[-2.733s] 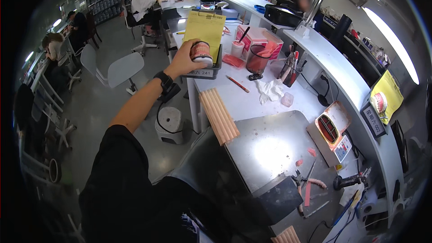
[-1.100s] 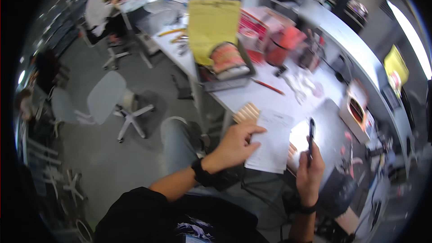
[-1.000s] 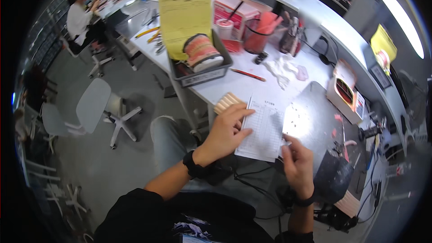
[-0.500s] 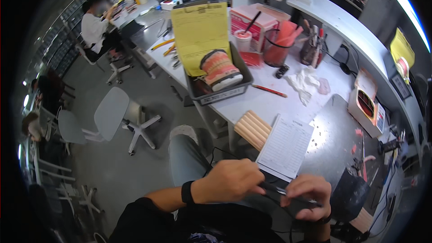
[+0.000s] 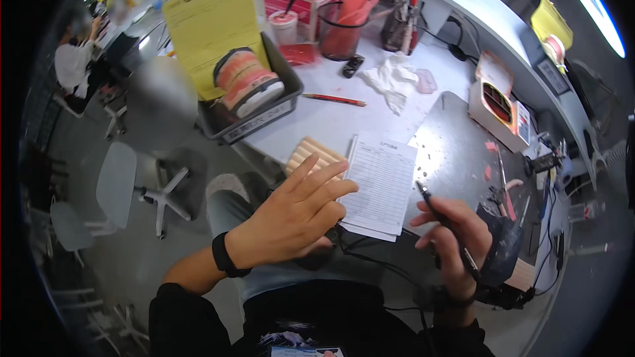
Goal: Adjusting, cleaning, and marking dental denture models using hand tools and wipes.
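My left hand (image 5: 281, 221) is open with its fingers spread. Its fingertips reach over a ridged wooden block (image 5: 308, 151) and the left edge of a printed form (image 5: 382, 182); whether they touch is unclear. In my right hand (image 5: 471, 235) is a black pen (image 5: 430, 201), held between thumb and fingers. The pen's tip points up and left, near the form's right edge. Beyond my left hand, a grey tray (image 5: 270, 116) holds a dental model (image 5: 243, 82) with pink gums. A yellow slip (image 5: 215, 26) on a clipboard stands upright at the tray's back.
A red pencil (image 5: 334, 100) and crumpled tissue (image 5: 393, 82) lie on the bench. Behind are a mesh cup (image 5: 340, 30) with pink sheets and a white tub (image 5: 284, 26). An open-lidded box (image 5: 499, 109) sits at right. Cables (image 5: 390, 268) hang by my lap.
My hands were close together at the pen; now they are apart. The left has let go and opened toward the block and form. The right keeps the pen. The view has shifted rightward.
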A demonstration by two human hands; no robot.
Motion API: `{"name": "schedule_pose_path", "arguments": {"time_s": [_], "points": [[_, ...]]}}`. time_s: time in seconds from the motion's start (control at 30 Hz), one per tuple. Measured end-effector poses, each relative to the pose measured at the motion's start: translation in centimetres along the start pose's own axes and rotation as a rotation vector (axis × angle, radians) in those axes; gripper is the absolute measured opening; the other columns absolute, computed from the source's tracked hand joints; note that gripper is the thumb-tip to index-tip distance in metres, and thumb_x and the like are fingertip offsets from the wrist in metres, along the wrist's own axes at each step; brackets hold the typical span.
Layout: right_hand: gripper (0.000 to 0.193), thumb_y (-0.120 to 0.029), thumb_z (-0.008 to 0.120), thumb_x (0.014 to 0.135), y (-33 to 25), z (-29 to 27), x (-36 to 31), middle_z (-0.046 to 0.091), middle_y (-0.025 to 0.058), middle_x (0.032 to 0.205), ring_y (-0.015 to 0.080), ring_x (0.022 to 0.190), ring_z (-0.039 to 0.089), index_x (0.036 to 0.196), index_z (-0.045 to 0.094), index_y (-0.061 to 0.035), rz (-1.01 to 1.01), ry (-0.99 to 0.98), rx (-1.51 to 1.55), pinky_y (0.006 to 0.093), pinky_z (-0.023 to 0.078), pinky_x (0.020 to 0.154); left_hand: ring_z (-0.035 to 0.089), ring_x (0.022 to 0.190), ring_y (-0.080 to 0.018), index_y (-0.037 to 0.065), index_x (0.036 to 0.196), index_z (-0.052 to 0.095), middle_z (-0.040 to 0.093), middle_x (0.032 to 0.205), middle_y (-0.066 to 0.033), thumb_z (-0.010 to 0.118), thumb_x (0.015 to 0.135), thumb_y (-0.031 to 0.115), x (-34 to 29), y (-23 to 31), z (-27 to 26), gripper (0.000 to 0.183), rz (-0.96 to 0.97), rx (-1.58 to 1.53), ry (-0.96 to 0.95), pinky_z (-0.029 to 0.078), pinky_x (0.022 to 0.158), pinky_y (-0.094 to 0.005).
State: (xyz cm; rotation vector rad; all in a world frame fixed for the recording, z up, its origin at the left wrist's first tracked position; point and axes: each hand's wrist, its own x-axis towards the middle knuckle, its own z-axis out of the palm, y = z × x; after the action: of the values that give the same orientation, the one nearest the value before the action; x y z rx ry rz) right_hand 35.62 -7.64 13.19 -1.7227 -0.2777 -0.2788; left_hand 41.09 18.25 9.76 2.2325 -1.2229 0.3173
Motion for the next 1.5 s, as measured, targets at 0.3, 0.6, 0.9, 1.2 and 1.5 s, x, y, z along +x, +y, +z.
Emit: {"name": "schedule_pose_path", "arguments": {"time_s": [0.3, 0.6, 0.9, 1.2, 1.5], "points": [[0.014, 0.003, 0.067, 0.089, 2.5, 0.0, 1.7, 0.067, 0.0077, 0.086, 0.0099, 0.073, 0.065, 0.102, 0.068, 0.0059, 0.221, -0.087, -0.027, 0.0215, 0.053, 0.063, 0.064, 0.116, -0.0324, 0.008, 0.082, 0.047, 0.067, 0.110, -0.0091, 0.065, 0.080, 0.006, 0.8, -2.5, 5.5, 0.019, 0.255, -0.137, 0.067, 0.048, 0.106, -0.0534], [0.009, -0.002, 0.063, 0.094, 6.4, 3.2, 3.0, 0.070, 0.0104, 0.080, 0.0108, 0.069, 0.067, 0.096, 0.062, 0.0075, 0.384, -0.133, 0.087, 0.0242, 0.055, 0.064, 0.069, 0.106, -0.0298, 0.007, 0.079, 0.048, 0.068, 0.101, -0.0100, 0.068, 0.077, 0.006, -1.0, 0.4, 8.3, 0.020, 0.223, -0.086, 0.240, 0.056, 0.099, -0.0453], [0.013, -0.001, 0.065, 0.088, 8.0, 3.3, 3.7, 0.067, 0.0094, 0.064, 0.0117, 0.055, 0.066, 0.078, 0.058, 0.0034, 0.307, -0.066, -0.023, 0.0246, 0.050, 0.049, 0.070, 0.106, -0.0308, 0.003, 0.082, 0.050, 0.068, 0.101, -0.0118, 0.069, 0.079, 0.003, -1.8, -2.1, 9.5, 0.020, 0.109, -0.082, 0.429, 0.057, 0.096, -0.0464], [0.010, 0.000, 0.064, 0.090, 6.9, 3.5, 3.4, 0.068, 0.0139, 0.067, 0.0136, 0.052, 0.066, 0.085, 0.059, 0.0073, 0.410, -0.201, -0.001, 0.0232, 0.052, 0.047, 0.071, 0.102, -0.0265, 0.004, 0.079, 0.057, 0.072, 0.099, -0.0107, 0.066, 0.081, 0.001, -2.5, -1.3, 9.8, 0.010, 0.060, -0.212, 0.498, 0.058, 0.095, -0.0429], [0.014, 0.001, 0.067, 0.087, 8.0, 3.6, 2.9, 0.066, 0.0096, 0.063, 0.0117, 0.054, 0.065, 0.079, 0.057, 0.0019, 0.169, -0.045, -0.129, 0.0235, 0.049, 0.050, 0.072, 0.097, -0.0271, 0.008, 0.081, 0.055, 0.074, 0.096, -0.0075, 0.070, 0.080, 0.004, -1.1, -1.8, 11.1, 0.015, -0.009, -0.321, 0.544, 0.057, 0.090, -0.0444]]}}
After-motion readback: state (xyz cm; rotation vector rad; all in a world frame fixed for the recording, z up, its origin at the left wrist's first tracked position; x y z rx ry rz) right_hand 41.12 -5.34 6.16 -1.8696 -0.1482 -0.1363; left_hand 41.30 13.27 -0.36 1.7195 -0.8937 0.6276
